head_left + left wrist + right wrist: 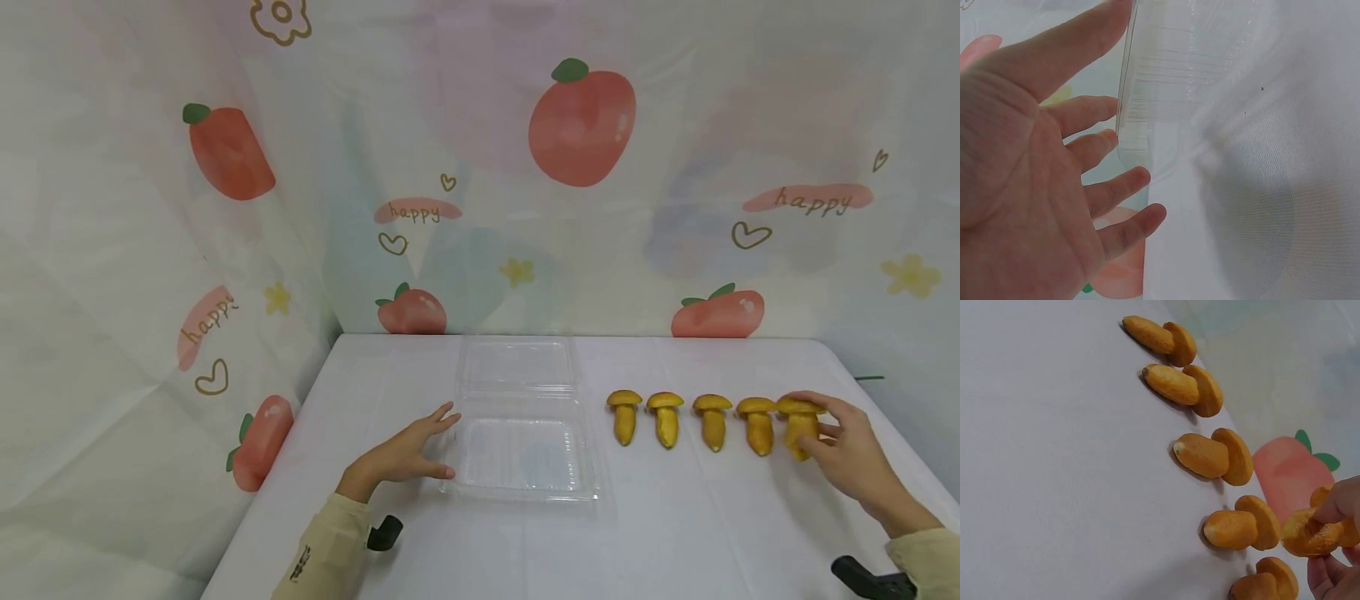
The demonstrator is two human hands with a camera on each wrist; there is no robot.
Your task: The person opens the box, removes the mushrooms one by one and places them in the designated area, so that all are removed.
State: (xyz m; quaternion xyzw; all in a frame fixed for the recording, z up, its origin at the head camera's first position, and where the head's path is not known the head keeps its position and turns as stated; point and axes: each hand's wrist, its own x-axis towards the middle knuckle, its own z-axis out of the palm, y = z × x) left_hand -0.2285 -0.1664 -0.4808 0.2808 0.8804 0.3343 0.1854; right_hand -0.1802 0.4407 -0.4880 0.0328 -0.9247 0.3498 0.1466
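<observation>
In the head view, my left hand (405, 454) has its fingers spread at the left side of a clear plastic clamshell box (525, 493). The box lies with its lid (517, 367) folded back. The left wrist view has thumb and fingertips close along the box edge (1124, 87); whether they touch is unclear. My right hand (855, 454) pinches a yellow-brown mushroom (801, 429) at the right end of a row. In the right wrist view, that mushroom (1310, 534) appears raised beside several others, one of them (1257, 586) partly cut off by the frame.
More mushrooms (712, 422) lie in a line right of the box, caps towards the back wall. A white cloth covers the table (637, 542). Printed curtains (480, 125) rise behind and at the left. Each wrist carries a black device (385, 533).
</observation>
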